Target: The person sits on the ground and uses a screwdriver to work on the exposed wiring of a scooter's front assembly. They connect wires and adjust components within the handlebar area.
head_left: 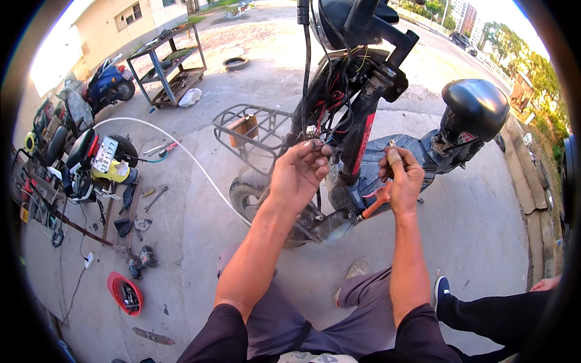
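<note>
The tangled bundle of thin black and red wires [334, 100] spills out of the open front of a dark two-wheeled scooter, in the head view, below its black tubular handlebar [407, 47] and beside a dark column with a red strip [365, 136]. The bundle hangs just above and ahead of your left hand [301, 169]. That hand's thumb and fingertips are pinched together, apparently on a thin dark wire end [319, 144]; the other fingers curl loosely.

Your right hand [402, 175] is well apart from it, over the dark ribbed footboard [427, 150], its thumb and forefinger closed on a small pale piece [392, 143] too small to identify. An orange-handled tool [380, 197] shows just beside that palm; you cannot tell from here whether the curled fingers grip it or it lies behind them.

For fine work like this, hold the wire close to its tip, so it doesn't bend away from you, and leave slack toward the bundle rather than pulling on it. Pinch the pale piece lightly, since a small part could slip and drop past the footboard. Steady both wrists and turn the wire tip into the light; the loose strands nearby could snag your fingers.
</note>
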The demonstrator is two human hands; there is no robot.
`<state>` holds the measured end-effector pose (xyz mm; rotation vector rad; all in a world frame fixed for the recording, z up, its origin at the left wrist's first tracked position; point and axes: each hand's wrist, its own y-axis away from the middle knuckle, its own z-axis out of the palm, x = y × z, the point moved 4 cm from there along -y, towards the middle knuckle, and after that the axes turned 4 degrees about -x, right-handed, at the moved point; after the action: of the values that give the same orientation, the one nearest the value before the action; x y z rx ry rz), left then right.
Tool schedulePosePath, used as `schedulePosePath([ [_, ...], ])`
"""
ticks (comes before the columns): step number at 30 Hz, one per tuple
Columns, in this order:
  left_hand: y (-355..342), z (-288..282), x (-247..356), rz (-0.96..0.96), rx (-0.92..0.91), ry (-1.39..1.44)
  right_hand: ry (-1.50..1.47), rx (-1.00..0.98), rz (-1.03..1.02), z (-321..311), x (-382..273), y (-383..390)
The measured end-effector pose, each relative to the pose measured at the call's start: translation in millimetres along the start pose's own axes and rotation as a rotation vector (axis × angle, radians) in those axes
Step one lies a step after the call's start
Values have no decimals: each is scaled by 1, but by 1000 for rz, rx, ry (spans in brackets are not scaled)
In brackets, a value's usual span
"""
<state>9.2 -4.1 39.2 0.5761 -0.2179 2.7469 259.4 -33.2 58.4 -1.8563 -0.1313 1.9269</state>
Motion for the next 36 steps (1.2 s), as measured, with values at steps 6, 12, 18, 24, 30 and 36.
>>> schedulePosePath([
  [6,0,3,0,-16,-72,-4,196,187,21,-70,9,-13],
  [12,0,-7,7,27,-100,-89,443,305,232,-120,62,20],
  [18,-1,3,2,83,-109,-176,1119,135,291,-108,124,48],
  [24,-2,-7,1,20,-110,-74,603,-15,697,-90,197,65],
  [30,1,-13,5,-40,-35,47,599,124,531,-75,198,65],
  [36,1,-9,0,-48,-15,71,452,318,265,-71,120,76],
])
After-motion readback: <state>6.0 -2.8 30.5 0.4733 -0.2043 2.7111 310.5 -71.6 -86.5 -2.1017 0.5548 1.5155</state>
